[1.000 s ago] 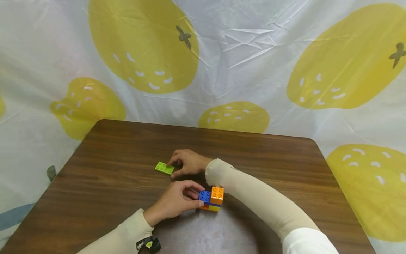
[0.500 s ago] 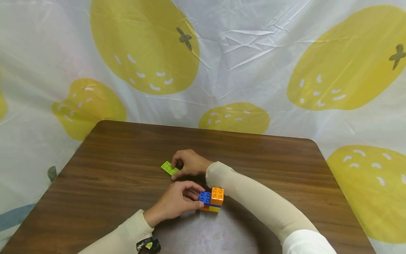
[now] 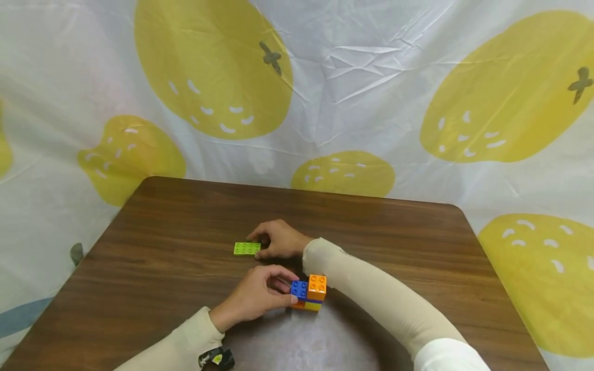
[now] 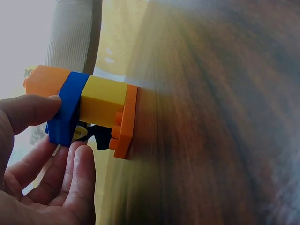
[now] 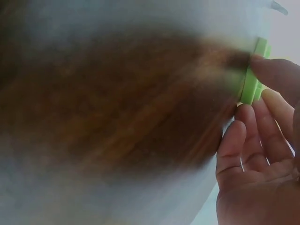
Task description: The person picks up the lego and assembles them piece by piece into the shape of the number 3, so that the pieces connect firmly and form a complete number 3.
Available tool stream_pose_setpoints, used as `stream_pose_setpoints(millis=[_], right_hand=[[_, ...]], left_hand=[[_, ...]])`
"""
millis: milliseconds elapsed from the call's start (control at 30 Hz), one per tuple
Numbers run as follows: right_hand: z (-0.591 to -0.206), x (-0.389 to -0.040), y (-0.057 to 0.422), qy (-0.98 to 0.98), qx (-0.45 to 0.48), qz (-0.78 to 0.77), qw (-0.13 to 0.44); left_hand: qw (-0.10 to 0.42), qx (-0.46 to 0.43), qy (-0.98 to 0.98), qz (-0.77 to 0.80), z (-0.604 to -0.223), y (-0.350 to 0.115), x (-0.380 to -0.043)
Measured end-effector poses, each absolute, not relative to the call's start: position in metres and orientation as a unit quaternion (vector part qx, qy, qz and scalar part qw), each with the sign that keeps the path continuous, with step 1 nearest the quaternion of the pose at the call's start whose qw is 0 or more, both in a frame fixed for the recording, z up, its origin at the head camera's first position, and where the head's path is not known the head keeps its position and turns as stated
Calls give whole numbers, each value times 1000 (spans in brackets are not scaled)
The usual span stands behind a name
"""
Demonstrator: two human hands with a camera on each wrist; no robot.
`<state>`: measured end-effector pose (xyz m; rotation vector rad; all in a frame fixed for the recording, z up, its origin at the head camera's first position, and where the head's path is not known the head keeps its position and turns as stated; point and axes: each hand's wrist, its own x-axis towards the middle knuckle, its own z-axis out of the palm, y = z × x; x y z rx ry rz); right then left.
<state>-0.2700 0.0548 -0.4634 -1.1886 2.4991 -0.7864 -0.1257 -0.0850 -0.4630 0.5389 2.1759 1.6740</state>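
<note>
In the head view my left hand point(image 3: 255, 293) pinches the blue brick point(image 3: 299, 288) of a small stack between thumb and fingers. On top of that brick stands an orange brick point(image 3: 317, 283). The left wrist view shows a yellow brick point(image 4: 104, 97) under the blue one, joined to a thin orange plate brick point(image 4: 125, 124) on the table. Farther back, my right hand point(image 3: 282, 240) holds the right end of a flat lime-green brick point(image 3: 246, 249) with studs up, thumb on its near side and fingers on its far side. In the right wrist view the green brick point(image 5: 253, 75) shows edge-on.
Both hands work over a dark wood-grain table point(image 3: 394, 242). Behind it hangs a white cloth point(image 3: 352, 93) with yellow fruit prints. The right forearm point(image 3: 385, 293) passes close behind and beside the orange brick. A black device point(image 3: 217, 357) sits on the left wrist.
The green brick has turned under my right hand, first angled, now lying nearly straight left to right, and shifted slightly right. My left hand and the stack stay put.
</note>
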Motion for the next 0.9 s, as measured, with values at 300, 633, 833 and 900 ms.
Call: stream_pose_setpoints(millis=[300, 633, 833, 900], right_hand=[[-463, -273, 58, 861, -408, -277, 126], [-452, -271, 68, 855, -411, -299, 99], [-440, -266, 75, 843, -409, -338, 91], [-436, -265, 78, 838, -408, -351, 88]], left_hand=[[171, 190, 765, 592, -462, -84, -125], [167, 199, 754, 603, -460, -83, -126], [167, 199, 755, 602, -460, -83, -127], [170, 198, 756, 601, -460, -84, -127]])
